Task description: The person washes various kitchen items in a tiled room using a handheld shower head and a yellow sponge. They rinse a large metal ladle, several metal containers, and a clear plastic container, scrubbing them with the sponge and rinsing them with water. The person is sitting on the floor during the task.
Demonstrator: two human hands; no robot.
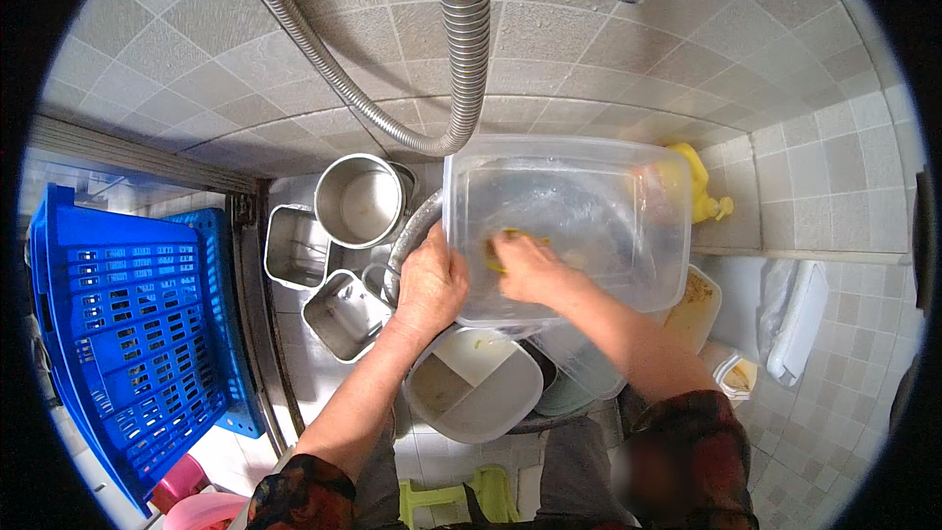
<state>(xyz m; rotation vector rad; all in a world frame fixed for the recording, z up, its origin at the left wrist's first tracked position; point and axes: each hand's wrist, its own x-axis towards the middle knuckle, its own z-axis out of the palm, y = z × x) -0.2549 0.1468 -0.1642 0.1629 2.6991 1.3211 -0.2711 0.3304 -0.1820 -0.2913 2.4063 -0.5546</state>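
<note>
A large clear plastic container [589,235] is tilted over a round metal basin [419,224], with water or suds on its inner face. My left hand [433,276] grips its left rim. Inside it, my right hand [526,261] presses a yellow-green scrubbing pad [494,254] against the plastic; the fingers are slightly blurred. Below my hands sits a white divided plastic container [475,386] with a little liquid in it. Another clear plastic piece [589,364] lies partly under my right forearm.
On the left stand a round metal pot [360,201] and two square metal containers [296,246], [346,316]. Farther left are blue plastic baskets [132,309]. A yellow pump bottle [695,180] is by the wall. Metal hoses [462,51] hang above; a green stool [489,497] is below.
</note>
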